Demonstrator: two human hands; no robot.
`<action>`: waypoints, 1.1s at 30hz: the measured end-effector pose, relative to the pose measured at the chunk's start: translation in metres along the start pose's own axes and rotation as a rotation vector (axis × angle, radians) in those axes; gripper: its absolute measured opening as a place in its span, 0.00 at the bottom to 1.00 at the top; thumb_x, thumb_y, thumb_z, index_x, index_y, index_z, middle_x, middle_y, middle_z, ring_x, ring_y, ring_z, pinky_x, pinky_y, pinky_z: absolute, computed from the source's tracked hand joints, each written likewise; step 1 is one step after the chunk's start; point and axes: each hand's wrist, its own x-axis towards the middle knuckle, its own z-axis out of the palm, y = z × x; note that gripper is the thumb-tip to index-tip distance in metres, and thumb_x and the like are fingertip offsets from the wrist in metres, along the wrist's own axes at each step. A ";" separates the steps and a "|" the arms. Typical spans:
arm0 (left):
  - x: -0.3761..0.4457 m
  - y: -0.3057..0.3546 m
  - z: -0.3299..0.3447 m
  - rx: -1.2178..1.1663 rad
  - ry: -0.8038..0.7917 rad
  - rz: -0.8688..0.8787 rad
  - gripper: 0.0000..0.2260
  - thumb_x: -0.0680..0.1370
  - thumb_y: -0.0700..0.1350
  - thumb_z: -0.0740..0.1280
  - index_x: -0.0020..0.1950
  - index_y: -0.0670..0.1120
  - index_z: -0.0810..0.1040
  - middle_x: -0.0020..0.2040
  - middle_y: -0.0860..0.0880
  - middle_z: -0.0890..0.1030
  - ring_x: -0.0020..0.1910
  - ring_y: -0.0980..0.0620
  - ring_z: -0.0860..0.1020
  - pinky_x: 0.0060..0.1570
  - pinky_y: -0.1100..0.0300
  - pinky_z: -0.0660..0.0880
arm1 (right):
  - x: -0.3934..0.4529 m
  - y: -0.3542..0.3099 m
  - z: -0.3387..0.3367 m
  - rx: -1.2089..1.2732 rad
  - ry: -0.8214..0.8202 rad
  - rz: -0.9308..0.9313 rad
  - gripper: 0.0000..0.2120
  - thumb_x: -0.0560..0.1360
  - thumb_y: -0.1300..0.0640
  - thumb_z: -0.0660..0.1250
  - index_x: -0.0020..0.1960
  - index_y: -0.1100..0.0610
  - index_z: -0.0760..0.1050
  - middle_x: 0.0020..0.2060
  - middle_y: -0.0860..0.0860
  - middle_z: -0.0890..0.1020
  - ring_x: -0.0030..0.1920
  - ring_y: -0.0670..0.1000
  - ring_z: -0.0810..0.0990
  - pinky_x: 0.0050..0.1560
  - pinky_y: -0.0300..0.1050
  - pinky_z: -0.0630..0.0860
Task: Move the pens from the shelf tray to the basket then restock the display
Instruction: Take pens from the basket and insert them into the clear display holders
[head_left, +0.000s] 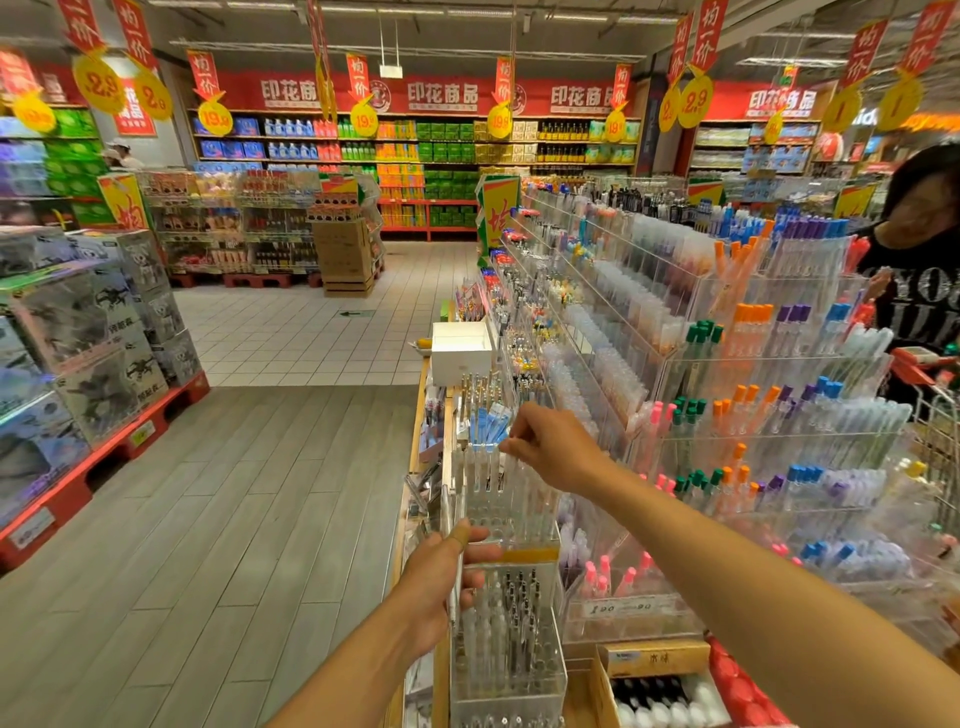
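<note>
A clear acrylic pen tray (511, 525) stands on the wooden shelf edge, holding several clear-barrelled pens (488, 475) upright. My left hand (441, 571) grips the tray's near left wall, thumb on its rim. My right hand (553, 447) reaches in from the right and pinches the top of one pen at the tray's far end. A second clear tray (509, 644) with dark-tipped pens sits just below. Blue-capped pens (491, 418) stand behind. No basket is in view.
A tiered acrylic display (727, 364) of coloured pens fills the right. A white box (461, 351) sits further along the shelf. A cardboard box (660, 686) of pens lies at bottom right. A person (919, 249) stands at right beside a red cart. Stacked boxes (78, 332) line the left aisle.
</note>
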 end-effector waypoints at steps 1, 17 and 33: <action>0.000 0.000 0.000 0.007 0.001 0.001 0.14 0.84 0.49 0.60 0.60 0.41 0.77 0.44 0.45 0.87 0.27 0.54 0.72 0.24 0.64 0.69 | 0.001 -0.001 0.000 -0.041 -0.032 -0.006 0.09 0.77 0.51 0.68 0.43 0.54 0.73 0.37 0.48 0.79 0.36 0.45 0.75 0.36 0.43 0.71; 0.004 0.002 0.008 0.057 -0.080 0.043 0.12 0.84 0.49 0.60 0.60 0.43 0.78 0.42 0.46 0.85 0.27 0.55 0.69 0.25 0.62 0.66 | 0.020 -0.019 0.002 -0.350 -0.200 0.053 0.17 0.75 0.49 0.71 0.36 0.61 0.77 0.32 0.52 0.75 0.35 0.53 0.77 0.39 0.45 0.73; -0.002 0.010 0.007 -0.034 -0.204 0.107 0.15 0.82 0.51 0.61 0.62 0.46 0.80 0.44 0.46 0.83 0.28 0.55 0.70 0.29 0.61 0.66 | 0.003 -0.023 -0.008 0.237 -0.386 0.043 0.11 0.78 0.49 0.68 0.55 0.53 0.82 0.39 0.41 0.83 0.37 0.37 0.78 0.39 0.32 0.70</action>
